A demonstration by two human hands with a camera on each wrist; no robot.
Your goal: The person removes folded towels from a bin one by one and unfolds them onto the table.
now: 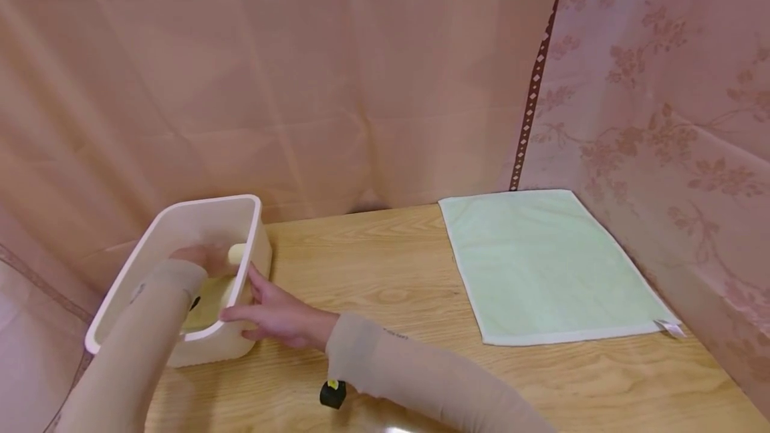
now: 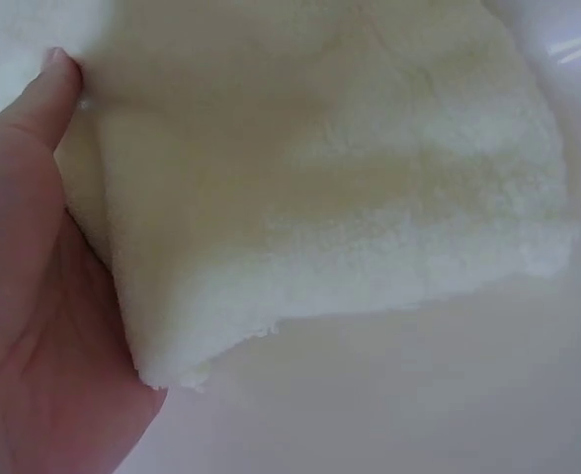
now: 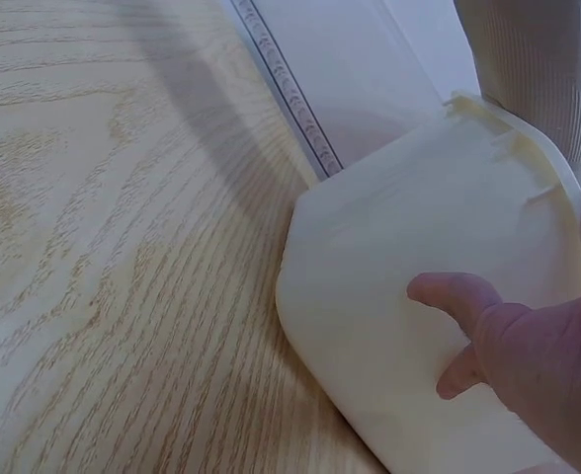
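Cream: left hand [image 2: 39,286] holds 1 cloth [image 2: 330,188]; right hand [image 1: 283,317] grips 1 bin [image 3: 399,232].

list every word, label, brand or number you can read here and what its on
No text can be read.
Right sleeve: dark lettering, too small.
Left sleeve: faint mark, too blurred.
Tag on the green cloth: too small.
Black object: yellow mark, unreadable.

Your left arm [image 1: 135,353]: sleeved, extended forward; left hand [image 2: 39,276], gripping, thumb [image 2: 53,104] extended. Your right arm [image 1: 439,383]: sleeved, angled leftward; right hand [image 1: 285,319], gripping, fingers [image 3: 460,298] spread and bent.
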